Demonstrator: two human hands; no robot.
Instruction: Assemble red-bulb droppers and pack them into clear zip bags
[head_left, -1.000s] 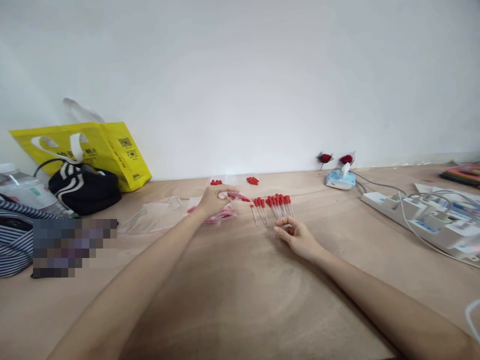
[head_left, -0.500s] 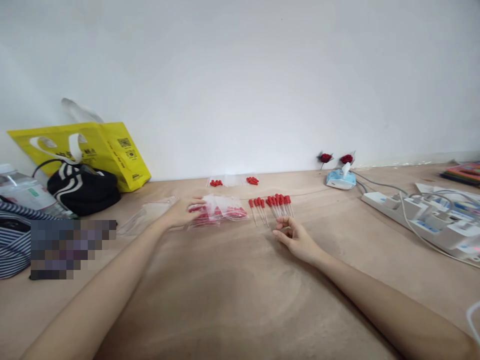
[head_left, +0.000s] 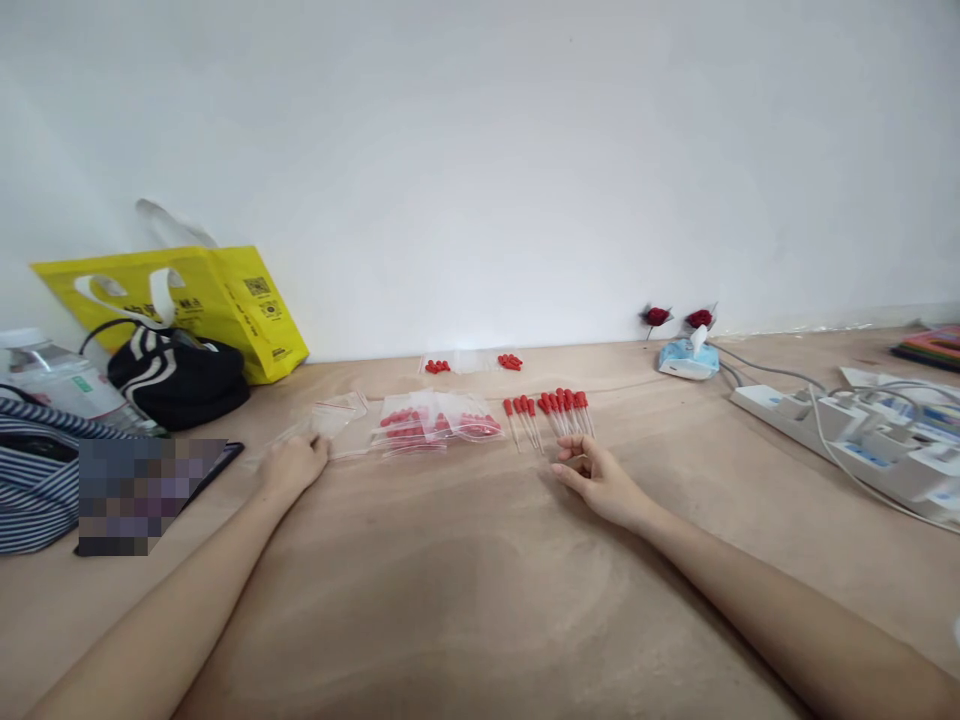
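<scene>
Wooden tabletop (head_left: pixel 465 590) lying under both hands.
Left hand (head_left: pixel 294 464), loosely open, is touching empty clear bags (head_left: pixel 322 422); right hand (head_left: pixel 600 478), half-curled and holding nothing, is resting just below red-capped droppers (head_left: pixel 551 412).

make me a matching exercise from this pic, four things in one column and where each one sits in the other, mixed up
Things:
1. yellow bag
2. power strip
3. loose red-capped droppers
4. empty clear zip bags

Places:
A. on the table just beyond the right hand
B. at the fingertips of the left hand
C. leaning on the wall at far left, behind a black bag
D. along the table's right side, with plugs and cables in it

Pairs: 1-C, 2-D, 3-A, 4-B
</scene>
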